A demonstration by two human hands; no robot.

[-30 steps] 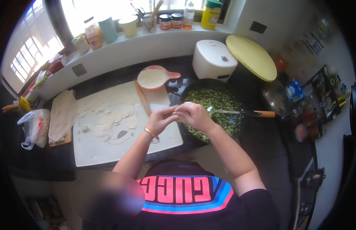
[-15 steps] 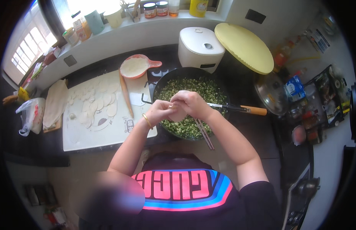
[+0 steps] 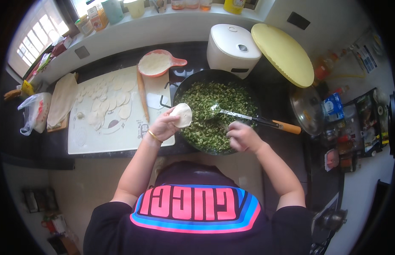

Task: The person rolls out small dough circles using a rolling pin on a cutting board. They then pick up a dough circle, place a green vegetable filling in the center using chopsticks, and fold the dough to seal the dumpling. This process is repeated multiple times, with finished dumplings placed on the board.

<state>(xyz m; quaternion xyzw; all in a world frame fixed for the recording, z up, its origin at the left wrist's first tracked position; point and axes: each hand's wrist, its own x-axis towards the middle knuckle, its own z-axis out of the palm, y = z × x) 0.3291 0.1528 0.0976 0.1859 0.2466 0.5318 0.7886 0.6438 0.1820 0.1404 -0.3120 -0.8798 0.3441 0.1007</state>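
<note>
My left hand (image 3: 164, 124) pinches a round, pale dumpling wrapper (image 3: 183, 115) by its left side, over the near-left part of a dark wok. Chopped green filling (image 3: 201, 95) fills the wok (image 3: 252, 88). My right hand (image 3: 243, 137) is over the wok's near-right part, fingers curled together and slightly blurred; anything inside them is hidden. A spoon with a metal shaft and wooden handle (image 3: 287, 127) rests in the filling, its handle reaching right past the rim. More wrappers (image 3: 113, 103) lie spread on a white mat (image 3: 89, 144) to the left.
A rolling pin (image 3: 142, 93) lies along the mat's right side, below a pink-rimmed bowl of flour (image 3: 155, 63). Behind the wok stand a white rice cooker (image 3: 233, 46) and a yellow lid (image 3: 284, 55). A glass lid (image 3: 305, 110) and packages (image 3: 333, 106) crowd the right.
My hands, together over the wok before, have parted. The wrapper stays in my left hand; my right hand has moved right and nearer, where chopsticks showed before. The view has shifted slightly.
</note>
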